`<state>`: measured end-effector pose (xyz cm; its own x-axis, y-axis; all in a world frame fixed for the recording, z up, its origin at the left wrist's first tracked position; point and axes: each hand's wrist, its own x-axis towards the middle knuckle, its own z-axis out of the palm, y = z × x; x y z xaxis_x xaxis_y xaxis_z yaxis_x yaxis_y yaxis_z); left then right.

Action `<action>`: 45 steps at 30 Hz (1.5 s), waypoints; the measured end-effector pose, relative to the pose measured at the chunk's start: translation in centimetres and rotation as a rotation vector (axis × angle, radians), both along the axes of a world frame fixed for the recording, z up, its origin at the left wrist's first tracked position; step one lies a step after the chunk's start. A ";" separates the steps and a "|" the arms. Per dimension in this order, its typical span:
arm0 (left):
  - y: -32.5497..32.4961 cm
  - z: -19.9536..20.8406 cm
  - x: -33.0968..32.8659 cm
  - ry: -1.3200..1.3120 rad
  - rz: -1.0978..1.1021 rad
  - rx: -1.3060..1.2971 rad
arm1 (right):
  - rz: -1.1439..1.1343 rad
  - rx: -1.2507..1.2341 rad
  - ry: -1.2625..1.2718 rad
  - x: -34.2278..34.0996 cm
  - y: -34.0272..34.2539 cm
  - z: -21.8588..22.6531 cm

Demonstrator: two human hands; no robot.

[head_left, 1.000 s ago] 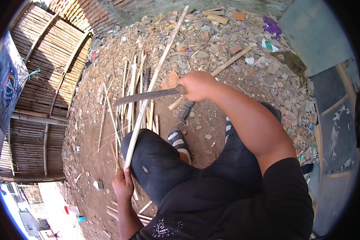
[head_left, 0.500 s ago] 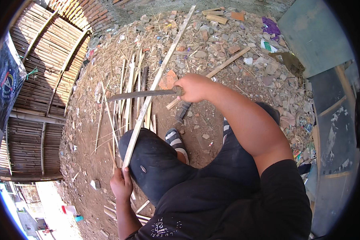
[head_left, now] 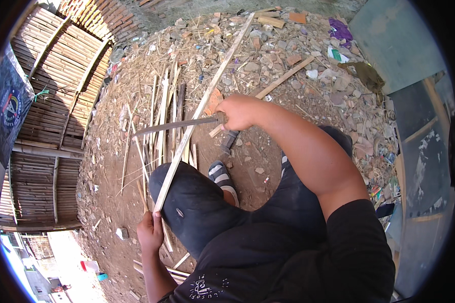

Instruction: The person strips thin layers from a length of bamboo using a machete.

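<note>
A long pale bamboo strip (head_left: 215, 81) slants from my right knee... its near end rests over my left thigh and its far end reaches toward the rubble. My left hand (head_left: 150, 232) is closed around the near end, thumb on top. My right hand (head_left: 237, 112) grips the handle of a machete (head_left: 174, 124), whose dark blade points left and crosses the strip about midway. Whether the blade's edge bites into the strip I cannot tell.
Several split strips (head_left: 162, 108) lie on the dirt beyond my left knee, with more beside my left forearm. A wooden stick (head_left: 285, 78) lies beyond my right hand. Stones and broken brick cover the far ground. A bamboo wall (head_left: 60, 86) stands left, dark panels (head_left: 424, 156) right.
My right hand and the machete have shifted slightly left and toward me. The strip's far end has swung a little to the right, and my left hand has moved slightly left.
</note>
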<state>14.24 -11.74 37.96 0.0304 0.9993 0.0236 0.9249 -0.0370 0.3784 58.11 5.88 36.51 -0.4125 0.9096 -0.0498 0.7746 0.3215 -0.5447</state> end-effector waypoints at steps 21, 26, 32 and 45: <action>-0.8 -2.3 0.1 0.057 0.018 0.136 | -0.268 -0.238 0.129 5.0 2.1 0.4; -1.0 -1.6 0.2 0.121 0.019 0.145 | -0.172 -0.078 0.030 3.2 1.5 -0.1; -1.2 -0.9 0.1 0.147 0.029 0.132 | 0.005 -0.086 -0.139 1.2 -0.2 1.7; -0.9 -1.9 0.3 0.078 0.028 0.171 | 0.077 0.036 -0.179 0.3 -1.3 3.4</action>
